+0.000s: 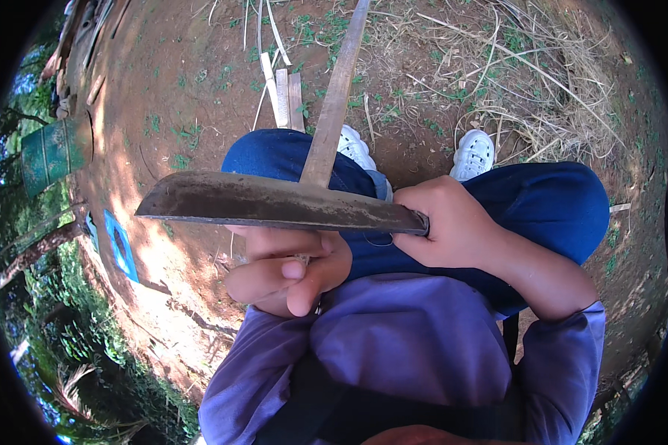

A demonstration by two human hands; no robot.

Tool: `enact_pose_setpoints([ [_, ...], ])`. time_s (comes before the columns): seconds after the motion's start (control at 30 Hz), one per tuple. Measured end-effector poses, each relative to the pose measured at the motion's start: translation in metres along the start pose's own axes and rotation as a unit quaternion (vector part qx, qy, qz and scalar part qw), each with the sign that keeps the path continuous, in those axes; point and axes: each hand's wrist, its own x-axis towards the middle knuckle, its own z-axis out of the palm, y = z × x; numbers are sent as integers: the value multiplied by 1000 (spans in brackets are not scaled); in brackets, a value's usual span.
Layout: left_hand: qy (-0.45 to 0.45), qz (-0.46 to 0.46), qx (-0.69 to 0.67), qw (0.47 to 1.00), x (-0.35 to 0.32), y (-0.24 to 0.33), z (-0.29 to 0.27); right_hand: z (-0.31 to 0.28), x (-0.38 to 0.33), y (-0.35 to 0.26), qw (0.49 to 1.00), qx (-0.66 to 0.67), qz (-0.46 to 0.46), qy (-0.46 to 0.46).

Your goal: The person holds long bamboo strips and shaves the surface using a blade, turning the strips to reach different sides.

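Note:
My right hand is closed around the handle end of a machete. Its wide, dark, stained blade points left across my lap, roughly level. A long flat wooden strip runs from the top of the view down to the blade, which crosses over it and hides its lower part. Just below the blade, my left hand is closed, with a small end of the strip showing between thumb and fingers. Whether the blade's edge touches the strip, I cannot tell.
Short pale wooden strips lie on the brown soil beyond my left knee. Dry shavings and stalks are scattered at the far right, near my white shoes. At left stand a green drum and a blue object.

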Motion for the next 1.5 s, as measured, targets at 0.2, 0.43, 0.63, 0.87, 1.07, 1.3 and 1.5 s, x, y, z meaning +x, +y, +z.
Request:
enact_pose_setpoints([
  [0.2, -2, 2, 168, 986, 25, -4, -4, 8, 0, 4, 999, 11, -26, 35],
  [0.43, -185, -167, 83, 965, 32, 19, -38, 4, 2, -16, 997, 66, 21, 42],
  [0.63, -205, -112, 55, 971, 35, 23, -31, -5, 1, -14, 996, 54, 42, 53],
  [0.87, -278, 64, 188, 940, 65, 25, -47, -4, -7, -6, 997, 21, 33, 73],
  [1.07, -340, 120, 208, 909, 89, 28, -45, -3, -10, -3, 995, 0, -56, 83],
  [1.3, -357, 65, 181, 914, 88, 34, -41, -13, -8, -15, 999, 8, -32, 35],
  [1.5, -409, 76, 203, 886, 88, 24, -45, -6, -2, 2, 997, 6, -56, 46],
])
